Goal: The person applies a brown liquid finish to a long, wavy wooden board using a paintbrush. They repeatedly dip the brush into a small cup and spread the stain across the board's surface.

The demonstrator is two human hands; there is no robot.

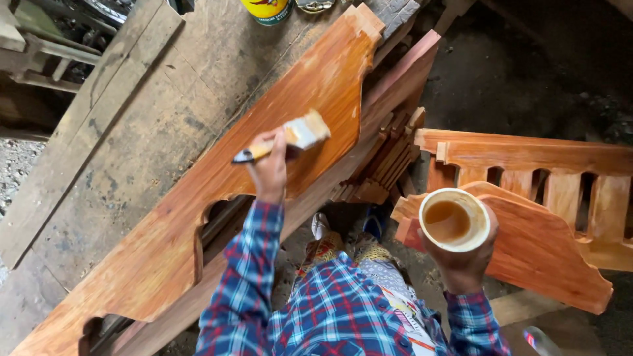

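Head view: left hand grips brush on board; right hand clasps cup.

- Carved wooden board: orange, glossy where wet.
- Worktop: rough, matt grey wood.
- Cup: smooth pale plastic.
- Shirt: checked cloth.

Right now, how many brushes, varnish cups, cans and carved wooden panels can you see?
Brushes: 1, the paintbrush in the left hand
Cups: 1, the white cup of brown liquid in the right hand
Cans: 1, the yellow can
Carved panels: 3
Total: 6
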